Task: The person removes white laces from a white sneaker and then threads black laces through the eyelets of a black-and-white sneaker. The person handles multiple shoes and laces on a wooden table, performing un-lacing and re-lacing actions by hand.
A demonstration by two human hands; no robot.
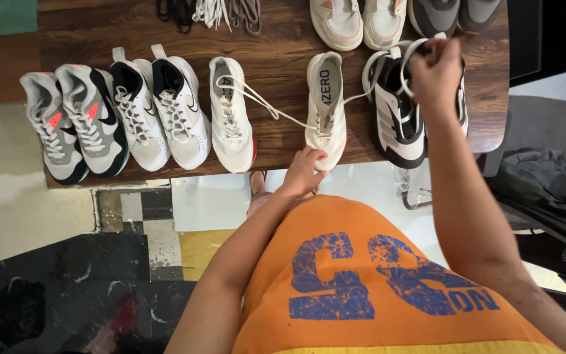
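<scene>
My left hand [304, 172] rests on the toe of a white shoe [326, 108] at the table's front edge, holding it down. My right hand [435, 72] is raised above a black and white striped shoe [397, 111] and pinches a white lace [388, 56] that loops from the white shoe. A second strand of the lace [263, 105] runs left to another white shoe [230, 115] with a red sole edge.
On the dark wooden table [276, 39] stand a white pair with black lining [158, 108], a grey pair with red marks [73, 124], more shoes at the far edge [361, 23] and loose laces [214, 13]. A chair with dark cloth [545, 177] is at right.
</scene>
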